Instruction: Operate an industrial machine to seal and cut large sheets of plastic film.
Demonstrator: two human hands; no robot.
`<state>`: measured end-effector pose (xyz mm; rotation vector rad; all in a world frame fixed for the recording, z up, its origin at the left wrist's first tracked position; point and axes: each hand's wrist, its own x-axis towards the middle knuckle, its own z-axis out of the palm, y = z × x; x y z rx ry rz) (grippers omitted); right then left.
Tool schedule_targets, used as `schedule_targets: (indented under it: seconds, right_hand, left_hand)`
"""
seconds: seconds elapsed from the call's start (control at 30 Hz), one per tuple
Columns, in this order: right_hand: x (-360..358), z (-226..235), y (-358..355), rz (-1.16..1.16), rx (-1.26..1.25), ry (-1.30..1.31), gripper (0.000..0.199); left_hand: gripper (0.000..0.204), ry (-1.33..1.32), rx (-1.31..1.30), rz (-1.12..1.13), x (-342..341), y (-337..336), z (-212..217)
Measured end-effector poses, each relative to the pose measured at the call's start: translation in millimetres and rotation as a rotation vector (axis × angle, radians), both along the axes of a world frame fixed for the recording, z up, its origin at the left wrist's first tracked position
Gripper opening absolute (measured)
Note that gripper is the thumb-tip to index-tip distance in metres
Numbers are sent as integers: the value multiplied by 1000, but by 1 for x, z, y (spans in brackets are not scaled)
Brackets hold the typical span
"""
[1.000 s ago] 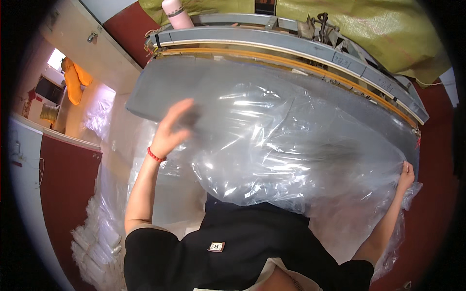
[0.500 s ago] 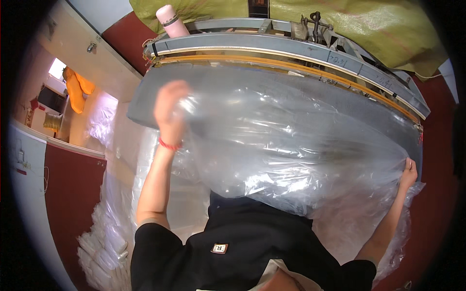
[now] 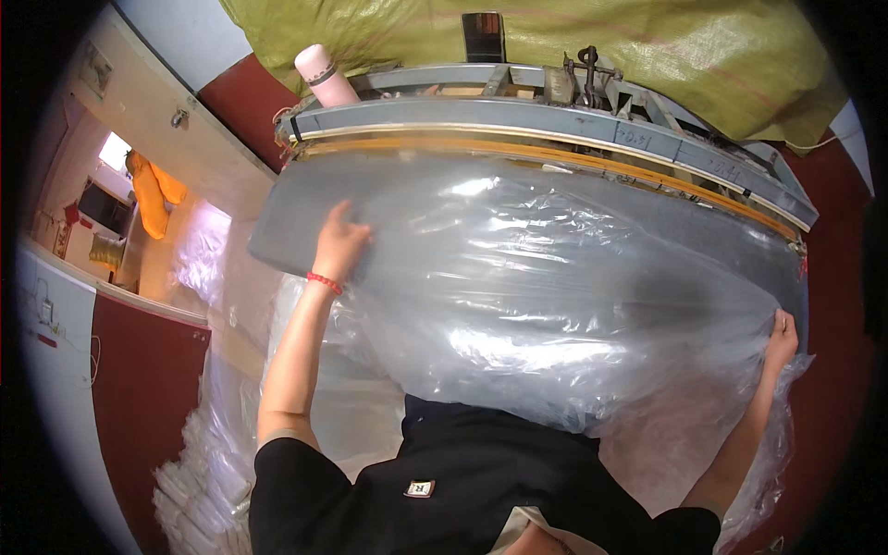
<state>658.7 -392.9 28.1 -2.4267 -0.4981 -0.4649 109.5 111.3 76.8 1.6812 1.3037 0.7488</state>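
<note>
A wide sheet of clear plastic film [image 3: 518, 287] lies crumpled and shiny across a grey padded bench [image 3: 305, 194]. At its right end my right hand [image 3: 783, 339] is closed, pinching a gathered edge of the film between thumb and fingers. My left hand [image 3: 342, 242], with a red bracelet [image 3: 324, 282] at the wrist, is over the left part of the bench beside the film's left edge. Its thumb and forefinger are apart, and I see nothing held in it. The film's near edge hangs down in front of my body, with more draping below my right forearm.
Behind the bench runs a long grey metal frame [image 3: 444, 116] with an orange strip [image 3: 462, 148] along it. A pink bottle [image 3: 326, 76] and a metal clamp [image 3: 588, 74] stand on the frame. Stacked film [image 3: 199, 481] lies at lower left, near an open door [image 3: 176, 116].
My left hand has come down a little toward me and its fingers have spread. The right hand keeps its pinch on the film, which lies flatter. The view has tilted slightly upward.
</note>
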Motion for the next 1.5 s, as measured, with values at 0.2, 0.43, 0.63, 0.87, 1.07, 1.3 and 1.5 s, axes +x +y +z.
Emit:
schedule_targets:
  seconds: [0.2, 0.43, 0.63, 0.87, 1.07, 1.3, 1.5]
  right_hand:
    - [3, -2, -4, 2, -32, -50, 23]
    - [5, -3, -7, 19, -21, -32, 23]
    - [-1, 2, 0, -7, -20, -12, 23]
    - [34, -19, -88, 193, 335, 139, 20]
    - [23, -18, -122, 131, 388, 166, 19]
    - [31, -10, -94, 60, 577, 187, 19]
    - [104, -33, -85, 3, 850, 232, 16]
  left_hand:
    - [51, -65, -71, -31, -2, 2, -4]
    - [41, 695, 710, -70, 6, 2, 2]
    - [49, 527, 964, -591, 50, 25, 3]
    - [57, 596, 717, -670, 62, 8, -11]
    - [24, 550, 572, -338, 90, 23, -2]
    - [19, 447, 586, -27, 117, 45, -19]
    - [16, 116, 744, 82, 126, 77, -52]
